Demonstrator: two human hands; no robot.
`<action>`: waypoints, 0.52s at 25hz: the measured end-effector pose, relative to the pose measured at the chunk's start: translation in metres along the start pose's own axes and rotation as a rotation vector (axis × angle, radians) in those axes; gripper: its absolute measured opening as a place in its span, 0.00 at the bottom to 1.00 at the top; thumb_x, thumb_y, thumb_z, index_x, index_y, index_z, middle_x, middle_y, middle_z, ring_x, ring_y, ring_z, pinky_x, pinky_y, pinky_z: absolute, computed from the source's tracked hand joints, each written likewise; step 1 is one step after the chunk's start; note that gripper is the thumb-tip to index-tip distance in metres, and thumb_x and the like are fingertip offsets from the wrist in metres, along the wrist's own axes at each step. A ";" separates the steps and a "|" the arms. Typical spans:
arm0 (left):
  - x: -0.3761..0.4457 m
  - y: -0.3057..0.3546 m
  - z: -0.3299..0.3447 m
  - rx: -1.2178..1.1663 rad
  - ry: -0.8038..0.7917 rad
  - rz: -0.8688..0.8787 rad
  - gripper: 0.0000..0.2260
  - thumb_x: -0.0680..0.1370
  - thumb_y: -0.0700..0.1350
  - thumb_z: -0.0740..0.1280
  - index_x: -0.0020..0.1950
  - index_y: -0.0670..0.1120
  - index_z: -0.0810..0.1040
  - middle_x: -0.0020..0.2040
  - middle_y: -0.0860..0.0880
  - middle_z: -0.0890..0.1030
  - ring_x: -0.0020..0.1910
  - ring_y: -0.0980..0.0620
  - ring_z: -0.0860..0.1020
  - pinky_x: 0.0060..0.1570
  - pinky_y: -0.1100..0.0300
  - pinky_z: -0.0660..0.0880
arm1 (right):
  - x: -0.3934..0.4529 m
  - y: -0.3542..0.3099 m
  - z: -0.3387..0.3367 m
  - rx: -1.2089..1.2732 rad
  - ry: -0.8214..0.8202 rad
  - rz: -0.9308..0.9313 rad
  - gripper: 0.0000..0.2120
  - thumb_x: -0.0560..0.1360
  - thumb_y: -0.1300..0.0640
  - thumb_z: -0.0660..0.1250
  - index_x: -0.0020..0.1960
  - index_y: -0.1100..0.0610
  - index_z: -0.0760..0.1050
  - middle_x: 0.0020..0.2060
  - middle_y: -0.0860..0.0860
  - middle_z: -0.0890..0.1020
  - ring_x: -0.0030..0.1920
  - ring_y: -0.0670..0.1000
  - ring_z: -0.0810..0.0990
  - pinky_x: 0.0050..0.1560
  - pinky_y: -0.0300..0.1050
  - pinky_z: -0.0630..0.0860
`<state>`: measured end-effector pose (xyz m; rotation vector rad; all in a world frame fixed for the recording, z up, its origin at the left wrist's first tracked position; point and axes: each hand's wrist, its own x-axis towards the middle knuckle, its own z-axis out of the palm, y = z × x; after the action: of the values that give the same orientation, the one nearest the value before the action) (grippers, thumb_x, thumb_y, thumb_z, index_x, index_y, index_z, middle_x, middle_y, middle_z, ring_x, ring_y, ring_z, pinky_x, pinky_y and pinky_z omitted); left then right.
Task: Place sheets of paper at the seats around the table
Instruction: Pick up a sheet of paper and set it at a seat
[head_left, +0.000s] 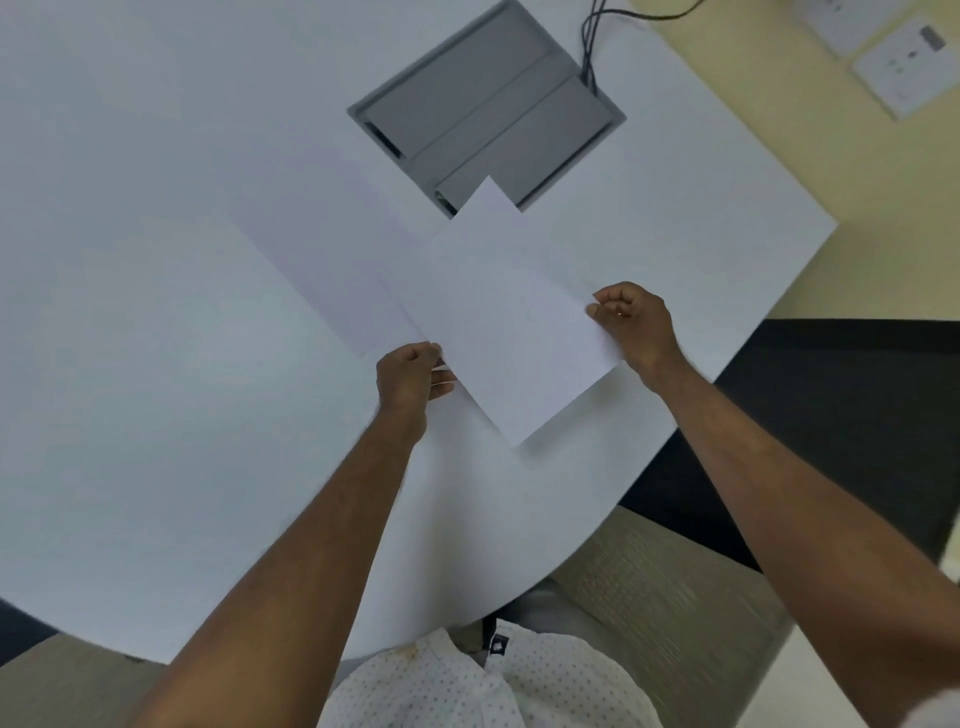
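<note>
White table (156, 364): both hands pinch a blank white sheet (498, 322).

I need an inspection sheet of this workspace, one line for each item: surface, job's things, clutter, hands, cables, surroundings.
Surface: white table, rounded edge near the person, grey cable box set into it.
Job's things: one sheet of paper held at both sides, its far corner over the box; a second sheet lies flat to its left.
Clutter: nothing seen.
Hands: left hand and right hand each pinch an edge of the sheet.
Cables: black cables run from the box off the table's far edge.
Surroundings: wall sockets on a yellowish wall; dark chair at right.
</note>
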<state>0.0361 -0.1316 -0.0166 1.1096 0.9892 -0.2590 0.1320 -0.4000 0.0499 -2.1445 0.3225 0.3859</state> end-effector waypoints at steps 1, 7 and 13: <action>-0.002 -0.009 0.014 0.003 -0.005 -0.013 0.06 0.80 0.38 0.69 0.45 0.41 0.82 0.42 0.43 0.83 0.35 0.46 0.82 0.39 0.54 0.83 | 0.003 0.011 -0.012 -0.054 0.003 -0.012 0.03 0.77 0.55 0.73 0.48 0.49 0.81 0.38 0.44 0.82 0.37 0.39 0.79 0.42 0.34 0.74; 0.003 -0.061 0.098 0.022 0.017 -0.078 0.05 0.80 0.38 0.69 0.44 0.41 0.82 0.42 0.41 0.83 0.35 0.46 0.82 0.38 0.55 0.83 | 0.032 0.078 -0.065 -0.356 -0.057 -0.085 0.09 0.81 0.56 0.68 0.61 0.50 0.77 0.53 0.47 0.81 0.51 0.49 0.81 0.54 0.48 0.79; 0.010 -0.097 0.163 0.051 0.081 -0.115 0.06 0.80 0.38 0.69 0.43 0.41 0.83 0.42 0.40 0.84 0.36 0.47 0.84 0.37 0.58 0.83 | 0.054 0.135 -0.090 -0.720 -0.113 -0.145 0.25 0.81 0.52 0.68 0.76 0.54 0.68 0.76 0.54 0.69 0.75 0.57 0.68 0.74 0.55 0.68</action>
<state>0.0690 -0.3109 -0.0702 1.1182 1.1262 -0.3360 0.1456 -0.5537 -0.0232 -2.8081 -0.0569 0.6011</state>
